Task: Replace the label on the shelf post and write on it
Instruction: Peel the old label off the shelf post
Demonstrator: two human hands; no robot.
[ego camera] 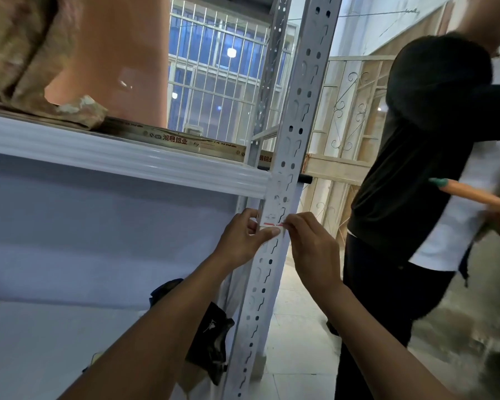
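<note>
Forearms stretch to the shelf post, where the left hand clamps the red-lined label under its thumb. Right of it, the right hand pinches the label's right edge, a dark-clothed person standing beyond.

Behind the white metal shelving a big window with white bars shows dusky blue outside, and a round lamp glows in the glass. The upper shelf carries a flat printed carton, brown sacking and a tall orange-brown roll. To the right, pale frames with scrolled ironwork lean against a white wall. Light floor tiles give way to rough grey concrete.
</note>
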